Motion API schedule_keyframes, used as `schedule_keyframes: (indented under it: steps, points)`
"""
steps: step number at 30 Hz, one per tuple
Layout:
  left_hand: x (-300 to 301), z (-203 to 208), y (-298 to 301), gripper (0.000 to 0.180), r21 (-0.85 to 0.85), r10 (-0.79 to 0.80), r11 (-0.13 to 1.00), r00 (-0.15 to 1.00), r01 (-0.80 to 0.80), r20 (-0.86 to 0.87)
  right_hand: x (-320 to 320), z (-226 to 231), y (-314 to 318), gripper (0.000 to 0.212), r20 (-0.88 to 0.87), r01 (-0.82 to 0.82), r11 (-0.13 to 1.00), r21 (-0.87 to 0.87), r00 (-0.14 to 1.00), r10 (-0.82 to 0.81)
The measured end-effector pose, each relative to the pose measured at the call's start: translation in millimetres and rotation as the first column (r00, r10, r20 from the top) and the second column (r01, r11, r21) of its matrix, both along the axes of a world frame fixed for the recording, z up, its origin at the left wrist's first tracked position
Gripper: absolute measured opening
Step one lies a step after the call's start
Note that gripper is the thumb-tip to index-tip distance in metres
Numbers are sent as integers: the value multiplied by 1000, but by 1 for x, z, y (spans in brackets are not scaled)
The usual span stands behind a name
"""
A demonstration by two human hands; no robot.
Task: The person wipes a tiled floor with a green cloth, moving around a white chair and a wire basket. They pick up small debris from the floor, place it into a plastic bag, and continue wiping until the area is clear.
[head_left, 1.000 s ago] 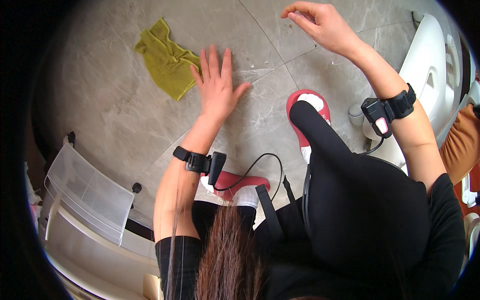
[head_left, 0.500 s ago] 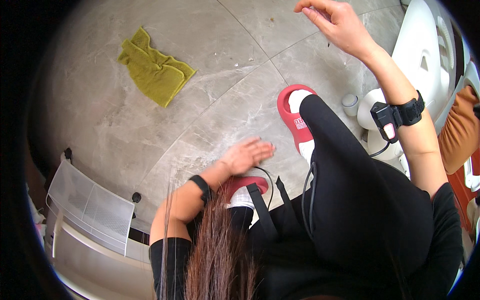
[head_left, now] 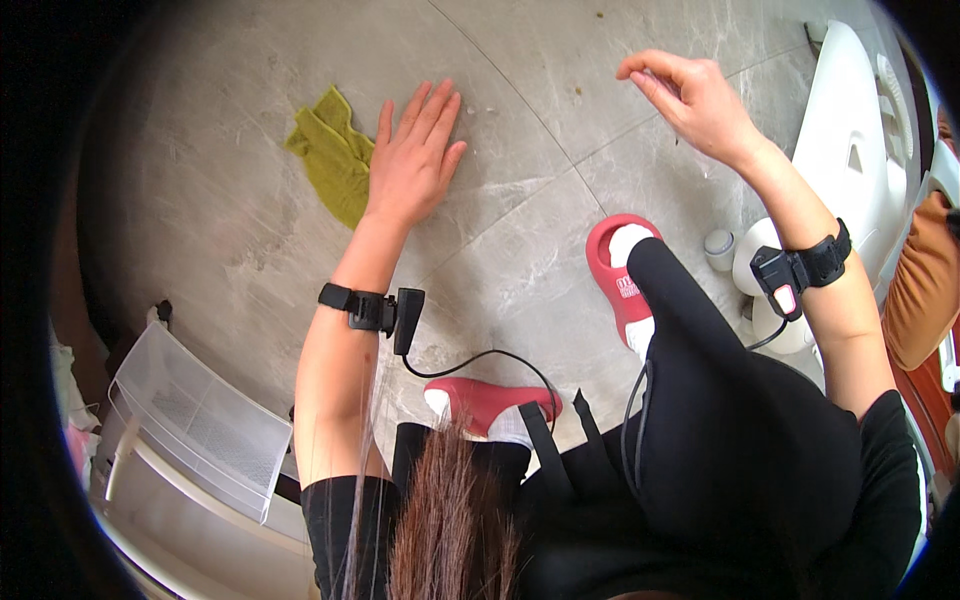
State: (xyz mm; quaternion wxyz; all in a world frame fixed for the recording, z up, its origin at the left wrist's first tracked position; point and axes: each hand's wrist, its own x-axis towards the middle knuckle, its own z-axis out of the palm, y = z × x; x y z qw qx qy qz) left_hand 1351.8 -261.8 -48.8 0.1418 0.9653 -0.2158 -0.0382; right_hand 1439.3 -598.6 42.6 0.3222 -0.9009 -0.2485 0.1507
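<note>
An olive-green cloth (head_left: 328, 150) lies crumpled on the grey tiled floor. Beside it my left hand (head_left: 412, 165) is stretched out, fingers spread and holding nothing; it covers the cloth's right edge, and I cannot tell whether the two touch. To the right, my right hand (head_left: 695, 105) is held over the floor with thumb and fingers brought together in a pinch. Whatever may be between those fingertips is hidden or too small to make out.
Red slippers (head_left: 618, 275) are on my feet. A white mesh-panelled rack (head_left: 200, 410) stands at lower left. On the right are a large white plastic piece (head_left: 845, 120) and a small grey-white round container (head_left: 719, 248). Small specks dot the floor (head_left: 530, 120).
My left hand has swung forward from near my left foot to the cloth's side. My right hand keeps its pinch and appears slightly lower and further right. The view has shifted a little.
</note>
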Motion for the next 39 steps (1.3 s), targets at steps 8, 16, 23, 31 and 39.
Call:
schedule_keyframes:
  steps: [8, 16, 23, 31, 39]
  points:
    - [4, -20, -3, 64, -69, 532, 843, 845, -534, -44, 11, -25, -4, 20, -10, 134, 990, 36, 991, -134]
    - [-11, -10, -76, 63, -145, 195, 969, 980, -199, -39, 15, -24, -6, 21, -119, 159, 987, -8, 980, -159]
    - [-13, 4, -66, 79, -257, 492, 839, 871, -480, -21, 19, -25, -15, 21, -116, 195, 981, -7, 974, -194]
    - [-13, -3, -92, 32, -306, 404, 855, 908, -419, -113, 19, -24, -9, 23, -137, 180, 982, 51, 976, -171]
    - [-19, -8, -103, 12, -490, 477, 686, 841, -538, -255, 20, -21, 6, 24, -284, 214, 961, 178, 946, -158]
